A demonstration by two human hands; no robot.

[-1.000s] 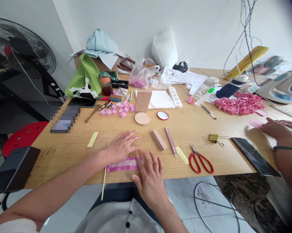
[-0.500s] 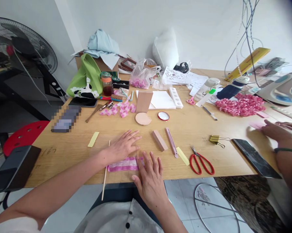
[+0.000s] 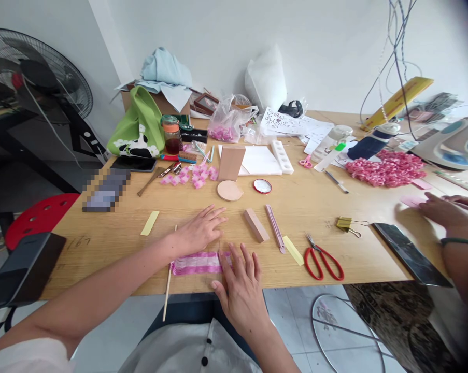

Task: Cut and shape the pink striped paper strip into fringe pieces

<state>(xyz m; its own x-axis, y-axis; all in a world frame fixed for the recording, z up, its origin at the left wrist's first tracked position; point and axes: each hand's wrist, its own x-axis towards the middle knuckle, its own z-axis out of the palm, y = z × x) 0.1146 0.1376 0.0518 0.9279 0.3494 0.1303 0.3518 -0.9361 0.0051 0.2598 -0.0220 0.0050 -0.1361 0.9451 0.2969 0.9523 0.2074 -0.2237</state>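
A pink and white striped ribbon strip point(image 3: 198, 263) lies flat near the table's front edge, its left end at a thin wooden stick point(image 3: 167, 285) that juts over the edge. My left hand point(image 3: 200, 233) rests just above the strip, fingers spread and holding nothing. My right hand point(image 3: 239, 280) lies with fingers apart over the strip's right end, covering part of it. To the right are a pinkish block point(image 3: 256, 226), a pink slotted tool point(image 3: 275, 228), a yellow paper strip point(image 3: 293, 250) and red-handled scissors point(image 3: 323, 263).
A round wooden disc point(image 3: 229, 190), a red-rimmed lid point(image 3: 262, 186) and pink flower pieces point(image 3: 200, 175) sit farther back. At right are a binder clip point(image 3: 344, 224), a dark phone point(image 3: 410, 254), a pink ribbon pile point(image 3: 385, 168) and another person's hands point(image 3: 447, 212).
My left hand has shifted very slightly up, and a little more of the striped strip shows beneath it. My right hand has barely moved.
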